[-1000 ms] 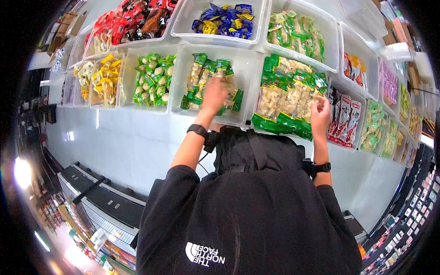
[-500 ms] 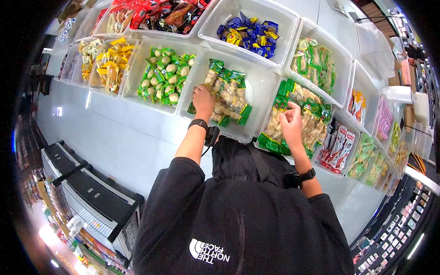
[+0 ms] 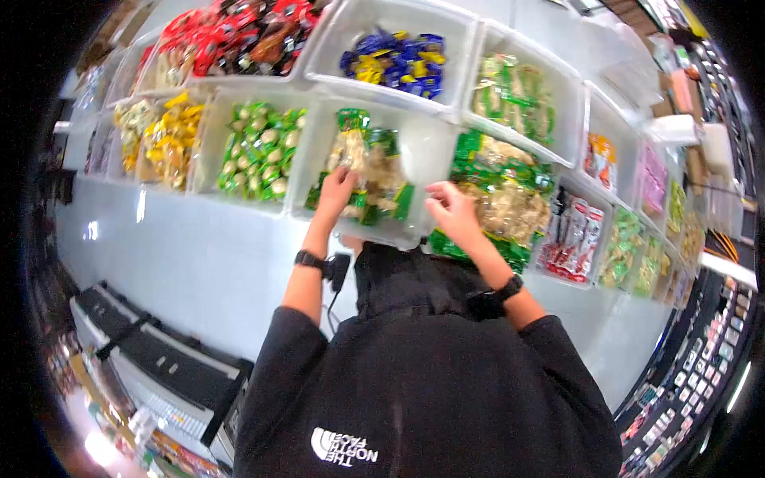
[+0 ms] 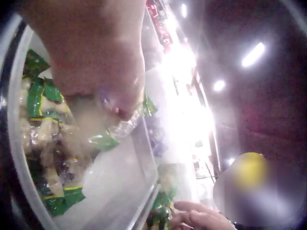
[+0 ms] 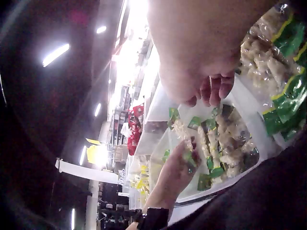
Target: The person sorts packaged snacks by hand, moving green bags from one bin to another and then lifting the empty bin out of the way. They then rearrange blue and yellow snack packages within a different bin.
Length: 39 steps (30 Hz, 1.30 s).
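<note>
My left hand [image 3: 339, 193] grips a clear food packet with green ends [image 3: 347, 150], which holds pale pieces. It is over the left part of a white plastic bin [image 3: 426, 147], where several similar packets [image 3: 389, 179] lie. In the left wrist view the fingers are bent over the clear plastic, partly hiding the packet. My right hand [image 3: 454, 211] hovers to the right, near the wall between this bin and the neighbouring packets [image 3: 510, 199], with fingers loosely bent and nothing in them. From the right wrist view, its fingertips [image 5: 224, 88] hang above the bin.
Left of the bin stands one of green packets with round pieces [image 3: 263, 151], then yellow packets [image 3: 171, 131]. Behind are blue packets [image 3: 394, 64], red packets [image 3: 239, 36] and green packets [image 3: 514, 95]. Red-and-white pouches [image 3: 572, 239] sit at the right.
My left hand has gone from the bin's middle to its left side and now holds a packet. The right hand has moved leftward from over the right-hand packets to the bin's wall.
</note>
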{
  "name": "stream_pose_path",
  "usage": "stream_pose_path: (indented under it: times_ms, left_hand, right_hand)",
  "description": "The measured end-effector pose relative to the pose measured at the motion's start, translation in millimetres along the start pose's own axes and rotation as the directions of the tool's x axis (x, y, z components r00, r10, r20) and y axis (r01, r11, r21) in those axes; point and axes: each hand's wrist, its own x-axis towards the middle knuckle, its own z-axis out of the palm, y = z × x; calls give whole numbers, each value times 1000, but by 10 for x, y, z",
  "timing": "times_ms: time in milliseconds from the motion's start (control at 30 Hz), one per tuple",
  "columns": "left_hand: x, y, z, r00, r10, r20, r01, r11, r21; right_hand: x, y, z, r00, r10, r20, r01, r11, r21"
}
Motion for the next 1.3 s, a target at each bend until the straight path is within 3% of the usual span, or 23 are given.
stream_pose_path:
  times_ms: [100,167,200,267,300,367,400,433,500,533,600,633,700,867,900,967,1000,1033,1100,1167,1233,1267,1300]
  left_hand:
    - [-280,426,304,975,32,221,13,979,-202]
    - [-328,495,505,912,83,401,-27,989,-144]
    - [-357,534,640,890,114,442,-59,989,-136]
    - [-422,606,910,833,163,528,-119,986,-117]
    - [-451,662,1026,800,183,571,-150,983,-106]
    - [-438,605,1246,761,148,631,-148,988,-54]
    - [-512,738,1322,738,126,662,-68,991,-114]
    - [-523,735,1389,705,153,693,-92,988,-125]
    - [-528,631,1538,672,251,696,-229,965,-126]
    - [-548,638,1593,672,246,699,-227,966,-121]
    - [-556,673,1712,634,328,700,-506,861,55]
    - [-583,777,1759,635,329,699,-508,860,57]
    - [-647,1003,1827,655,211,726,-539,803,253]
    - [-658,1122,1989,611,223,760,-617,735,281]
    - [-651,1106,1994,618,216,756,-611,737,289]
    - [-625,1067,1976,501,313,807,-765,597,244]
    - [-613,1036,1940,476,369,798,-776,604,184]
    - [-588,993,1908,489,365,792,-770,607,196]
    - [-535,912,1814,490,422,763,-789,586,182]
    - [-506,876,1610,542,463,702,-767,614,187]
    - [-413,853,1347,756,284,590,-513,816,265]
    - [-298,674,1204,799,297,523,-487,829,273]
    - [-115,323,1047,777,503,380,-618,724,305]
  right_hand:
    - [14,112,12,1000,26,-15,-23,980,197]
    - [12,78,-47,994,2,-109,37,934,355]
    - [-3,94,-119,991,5,-135,44,933,357]
    - [-16,111,-254,947,166,-274,-17,880,476]
    - [-42,150,-380,941,204,-269,-53,876,480]
    - [-147,215,-544,905,254,-342,-53,863,502]
    - [-205,208,-606,869,262,-419,-5,852,523]
    - [-259,209,-686,845,277,-456,0,854,520]
    - [-321,421,-859,847,342,-408,-93,850,519]
    - [-332,479,-915,833,314,-456,-72,877,474]
    - [-323,558,-1030,820,291,-493,-54,897,440]
    - [-300,611,-1083,821,289,-493,-51,896,440]
    - [-248,730,-1161,767,189,-613,12,951,309]
    - [-241,831,-1350,734,168,-658,4,968,252]
    - [-248,858,-1378,727,117,-677,-47,992,121]
    - [-255,914,-1379,727,81,-681,-75,996,38]
    - [-262,859,-1363,707,57,-705,-128,991,-48]
    - [-285,792,-1340,721,77,-689,-123,992,-17]
    - [-334,659,-1291,706,-92,-702,-157,946,-282]
    - [-361,486,-1222,675,-91,-733,-250,906,-343]
    - [-324,583,-1235,650,-248,-719,-275,804,-527]
    - [-322,518,-1220,663,-207,-719,-248,846,-472]
    - [-330,443,-1225,676,-166,-718,-229,879,-419]
